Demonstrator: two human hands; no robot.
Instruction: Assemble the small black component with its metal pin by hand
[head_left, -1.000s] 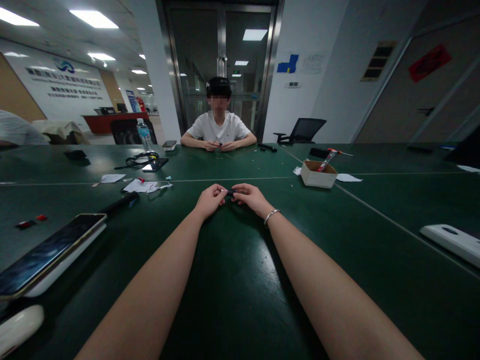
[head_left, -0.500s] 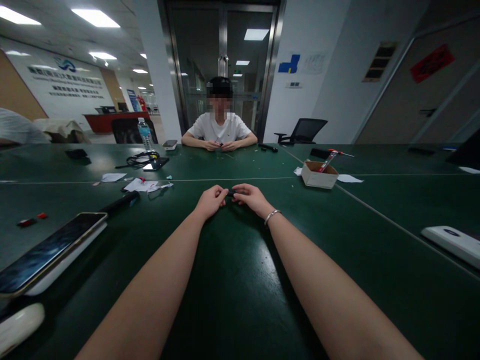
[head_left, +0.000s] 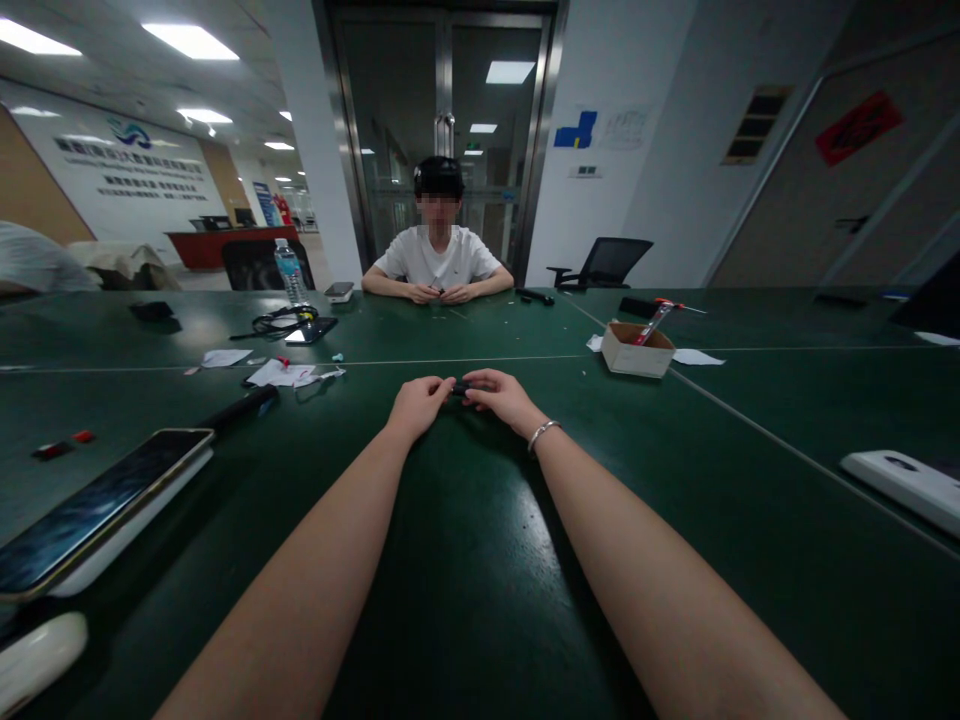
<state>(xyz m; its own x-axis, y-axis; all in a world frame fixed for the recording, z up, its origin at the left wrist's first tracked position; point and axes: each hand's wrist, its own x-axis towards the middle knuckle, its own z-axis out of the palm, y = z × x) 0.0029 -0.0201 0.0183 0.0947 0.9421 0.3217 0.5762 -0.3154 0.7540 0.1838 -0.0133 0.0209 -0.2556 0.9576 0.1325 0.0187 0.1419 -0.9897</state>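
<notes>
The left hand (head_left: 418, 402) and right hand (head_left: 501, 396) meet out front, fingers of each pinching one end of a small black part (head_left: 459, 387) just over the green counter (head_left: 465, 560). Looks like fiddly fitting work, so any next move wants a steady two-sided grip.

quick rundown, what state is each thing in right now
left hand, closed on the small black part
right hand, pinching the same part's other end
phone, lying face up, screen dark
cardboard box, open on top
red-handled tool, leaning inside the box
water bottle, upright
glass doors, shut
</notes>
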